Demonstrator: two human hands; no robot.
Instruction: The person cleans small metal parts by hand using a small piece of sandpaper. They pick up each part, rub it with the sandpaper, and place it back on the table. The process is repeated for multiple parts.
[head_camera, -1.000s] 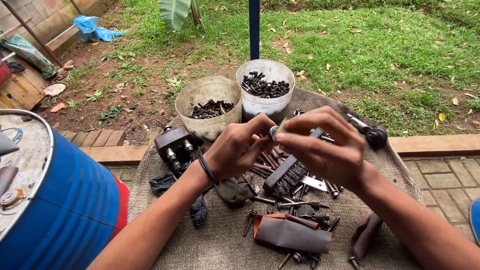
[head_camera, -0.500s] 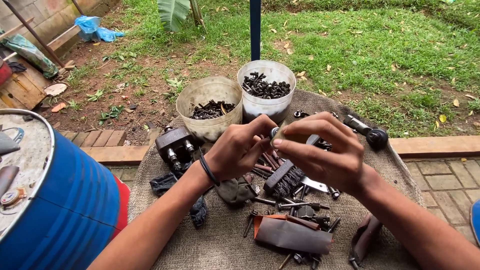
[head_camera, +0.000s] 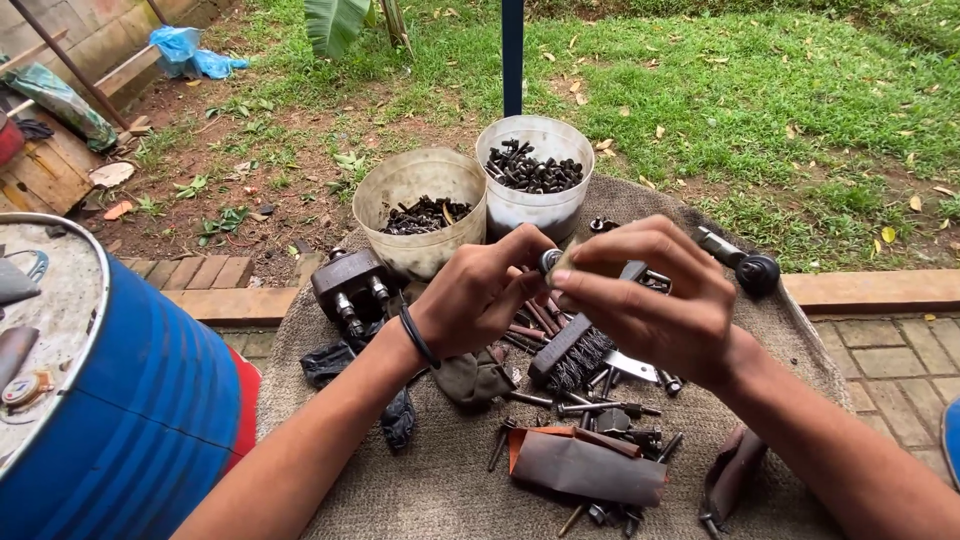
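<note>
**Rubbing a bolt head between both hands over the sorting table**

Holding a small bolt (head_camera: 548, 262) at chest height, the left hand (head_camera: 478, 295) pinches its shank between thumb and curled fingers, with the round head poking out toward the right; the right hand (head_camera: 655, 300) closes over that head from the other side, its fingertips (head_camera: 570, 279) pressing a pale scrap of abrasive paper (head_camera: 562, 262) against the metal; both hands are shut in a firm grip, neither open.

Directly below the fingers lies a wire brush (head_camera: 570, 350), bristles down, among loose bolts (head_camera: 590, 405) scattered on the burlap-covered table (head_camera: 440, 480); nearer the person than those, a folded sheet of sandpaper (head_camera: 585, 465) rests flat; beyond the knuckles stand two plastic tubs, the left tub (head_camera: 415, 215) and the right tub (head_camera: 530, 185), both partly filled with dark bolts; left of the left wrist sits a dark metal clamp block (head_camera: 345, 285), and further left a blue drum (head_camera: 130, 410).

As a judgement, the work looks midway; the tubs hold many pieces, yet a fair heap remains unsorted under the hands, and whether this bolt is clean cannot be told, since the fingers hide most of it.
</note>
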